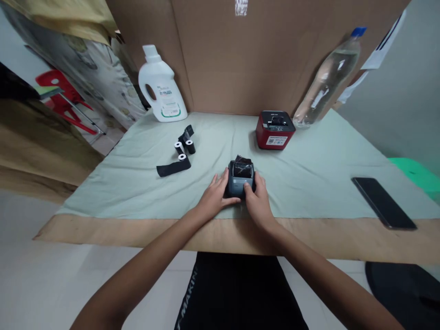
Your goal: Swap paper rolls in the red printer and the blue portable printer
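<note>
while left hand [213,196] flanks printer [237,184], right hand [258,202] touches opposite side

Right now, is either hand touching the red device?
No, the left hand and the right hand are both on the gray device, apart from the red device.

Bare forearms [156,256] angled inward, left hand [212,196] and right hand [259,204] close together, fingers [260,180] curved, thumbs [232,200] inward
</note>
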Tool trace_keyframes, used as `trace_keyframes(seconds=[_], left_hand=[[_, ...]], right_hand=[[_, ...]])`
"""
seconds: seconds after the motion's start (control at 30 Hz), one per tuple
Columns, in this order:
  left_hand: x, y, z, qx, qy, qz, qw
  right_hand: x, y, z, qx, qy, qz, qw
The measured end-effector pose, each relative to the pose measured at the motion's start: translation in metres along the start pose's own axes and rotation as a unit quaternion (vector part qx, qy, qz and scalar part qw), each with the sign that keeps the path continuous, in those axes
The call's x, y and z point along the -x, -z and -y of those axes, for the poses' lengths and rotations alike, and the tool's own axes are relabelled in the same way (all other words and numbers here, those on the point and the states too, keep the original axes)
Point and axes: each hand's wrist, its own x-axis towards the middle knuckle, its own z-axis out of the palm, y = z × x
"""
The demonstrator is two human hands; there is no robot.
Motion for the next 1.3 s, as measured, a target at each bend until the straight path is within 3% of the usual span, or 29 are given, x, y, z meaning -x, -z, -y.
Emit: trace_keyframes(seconds=[0.3, 0.43, 0.57, 0.73, 1.0, 1.3], left_hand=[[0.004, -0.003, -0.003, -0.062, 0.022, -0.009, 0.998], [0.007, -0.003, -0.008, -0.08, 0.034, -0.017, 0.996], [0.008, -0.003, -0.012, -0.087, 0.035, -0.015, 0.995], [0.008, -0.002, -0.013, -0.09, 0.045, -0.024, 0.995], [0.005, -0.005, -0.008, -0.063, 0.057, -0.063, 0.994], [0.009, -0.005, -0.003, -0.057, 0.037, -0.093, 0.993]], right_hand=[[0.001, 0.001, -0.007, -0.003, -0.002, 0.003, 1.0], [-0.006, 0.006, -0.008, -0.045, -0.044, 0.006, 0.998], [-0.038, 0.006, -0.008, -0.123, -0.118, 0.001, 0.985], [-0.085, -0.005, 0.0, -0.222, -0.154, -0.015, 0.963], [-0.085, -0.007, -0.007, -0.205, -0.056, 0.035, 0.977], [-0.087, -0.009, -0.008, -0.198, -0.045, 0.036, 0.979]])
